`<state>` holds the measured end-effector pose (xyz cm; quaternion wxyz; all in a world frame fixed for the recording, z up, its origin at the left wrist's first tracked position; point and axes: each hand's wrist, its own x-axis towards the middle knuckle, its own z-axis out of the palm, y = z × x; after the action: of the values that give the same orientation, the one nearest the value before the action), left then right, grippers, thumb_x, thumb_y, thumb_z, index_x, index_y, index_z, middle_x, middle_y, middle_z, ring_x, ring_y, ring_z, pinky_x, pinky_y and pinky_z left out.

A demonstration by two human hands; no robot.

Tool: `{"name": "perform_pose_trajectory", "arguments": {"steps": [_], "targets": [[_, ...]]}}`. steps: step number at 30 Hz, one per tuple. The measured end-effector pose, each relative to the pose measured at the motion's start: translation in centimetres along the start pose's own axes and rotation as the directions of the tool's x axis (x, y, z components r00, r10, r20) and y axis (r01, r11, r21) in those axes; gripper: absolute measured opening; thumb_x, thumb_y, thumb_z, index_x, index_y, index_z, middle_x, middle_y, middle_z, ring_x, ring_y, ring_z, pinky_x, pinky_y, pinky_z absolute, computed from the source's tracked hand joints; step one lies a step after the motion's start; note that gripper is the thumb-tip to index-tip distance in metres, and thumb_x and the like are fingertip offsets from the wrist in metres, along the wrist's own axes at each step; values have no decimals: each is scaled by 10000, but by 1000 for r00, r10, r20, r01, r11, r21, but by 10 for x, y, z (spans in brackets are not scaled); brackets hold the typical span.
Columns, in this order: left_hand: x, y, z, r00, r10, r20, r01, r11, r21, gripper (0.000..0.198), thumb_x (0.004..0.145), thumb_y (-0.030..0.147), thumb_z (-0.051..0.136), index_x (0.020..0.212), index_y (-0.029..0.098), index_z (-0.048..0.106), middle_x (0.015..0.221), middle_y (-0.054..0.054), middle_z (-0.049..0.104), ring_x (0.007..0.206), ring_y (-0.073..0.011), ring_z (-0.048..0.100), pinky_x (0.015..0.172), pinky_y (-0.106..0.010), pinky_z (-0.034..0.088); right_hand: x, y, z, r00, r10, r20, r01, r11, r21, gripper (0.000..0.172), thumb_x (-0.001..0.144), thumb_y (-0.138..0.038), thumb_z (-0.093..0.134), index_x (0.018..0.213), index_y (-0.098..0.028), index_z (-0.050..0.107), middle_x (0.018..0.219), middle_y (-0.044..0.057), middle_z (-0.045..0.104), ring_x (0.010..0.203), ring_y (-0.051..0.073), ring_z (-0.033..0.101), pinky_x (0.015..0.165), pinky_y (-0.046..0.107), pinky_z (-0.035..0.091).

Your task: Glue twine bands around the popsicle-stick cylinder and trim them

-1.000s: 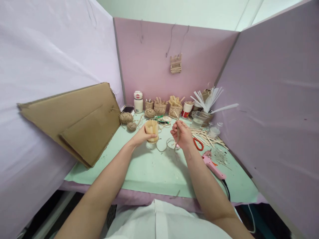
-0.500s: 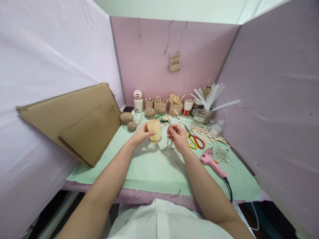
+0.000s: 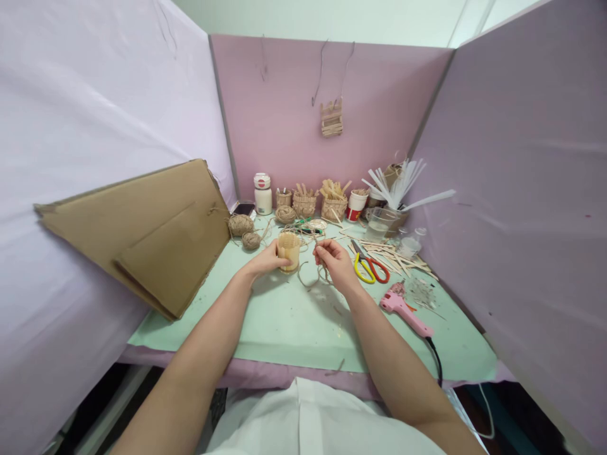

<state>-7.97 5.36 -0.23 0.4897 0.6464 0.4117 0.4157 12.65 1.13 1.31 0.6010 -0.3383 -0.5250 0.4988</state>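
Observation:
My left hand [image 3: 268, 259] is closed around the side of a small cup made of pale wooden sticks [image 3: 289, 251], its open top tipped a little toward me. To the right of it, my right hand [image 3: 332, 258] pinches a strand of brown twine [image 3: 309, 281], which loops down onto the table between the hands. Scissors with yellow and red handles [image 3: 370, 268] lie beside my right hand. Behind the cup are balls of twine [image 3: 241, 224] and a green-handled tool [image 3: 303, 222].
A pink glue gun [image 3: 405, 311] with a black cord lies at the right. Loose wooden sticks [image 3: 393, 253] spread behind it. Stick-filled baskets [image 3: 334, 207] and a white bottle [image 3: 263, 196] line the back. Folded cardboard [image 3: 156, 234] leans at the left.
My left hand has lowered the cup and shifted it slightly left, with its opening now showing more. My right hand has moved slightly left, still pinching the twine.

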Motion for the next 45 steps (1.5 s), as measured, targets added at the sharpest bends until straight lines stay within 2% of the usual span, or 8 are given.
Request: {"name": "perform_pose_trajectory", "arguments": {"steps": [4,9,14,20,27,29,33,45], "targets": [[-3,14,-5,979,78,-187,-77,997,13,811,621,313,784,1346,205,436,1408,-141,463,1327,-270,399,1051,-391,350,0,0,1,999,31,9,-32,999,40,236,713,-371,704,807,-197,575,701,-31,616,566,85,505,570,234,402],[-7,36,1,778,317,-543,-369,929,14,362,772,392,655,1054,165,656,1028,-96,676,918,-168,604,794,-280,465,-5,-5,3,959,227,169,-264,930,254,270,679,-355,767,805,-191,594,716,-28,614,596,75,522,604,225,433],[-17,42,24,958,202,-204,-263,902,-342,300,747,353,703,983,167,714,1001,-82,695,605,-65,513,581,-218,418,-10,-12,3,841,312,441,-486,794,365,236,706,-293,774,820,-171,607,676,-32,581,548,57,491,545,198,415],[-24,46,42,989,139,-56,-146,808,-571,258,670,314,784,867,156,730,837,-67,698,567,-49,517,501,-166,377,-12,-8,4,768,359,530,-571,758,314,231,710,-283,776,838,-171,620,689,-26,591,572,62,516,554,193,422],[-23,45,37,999,43,6,-32,814,-580,284,644,306,808,865,152,719,648,-13,630,587,-77,558,535,-172,425,-17,-13,0,940,233,251,-186,963,-197,279,810,-448,623,873,-179,662,876,39,667,820,150,605,808,312,461],[-22,44,36,998,41,43,-10,827,-562,290,654,297,802,895,159,718,664,-15,631,587,-70,551,526,-164,407,-15,-29,-13,976,145,161,-30,827,-561,232,851,-388,568,907,-183,663,890,45,682,825,163,606,785,300,450],[-21,42,37,998,12,62,23,849,-529,228,659,310,790,805,153,711,697,-26,638,547,-59,512,479,-169,359,-1,-58,-56,988,141,-65,-88,163,-983,206,888,-291,513,938,-187,683,993,88,706,927,193,624,796,277,419],[-22,44,41,998,-63,28,68,850,-522,245,598,273,819,775,150,702,753,-44,659,594,-72,528,506,-187,370,35,-17,-119,834,394,-387,-315,-236,-919,264,666,-229,755,891,-94,732,973,182,722,930,251,672,741,276,469]]}}
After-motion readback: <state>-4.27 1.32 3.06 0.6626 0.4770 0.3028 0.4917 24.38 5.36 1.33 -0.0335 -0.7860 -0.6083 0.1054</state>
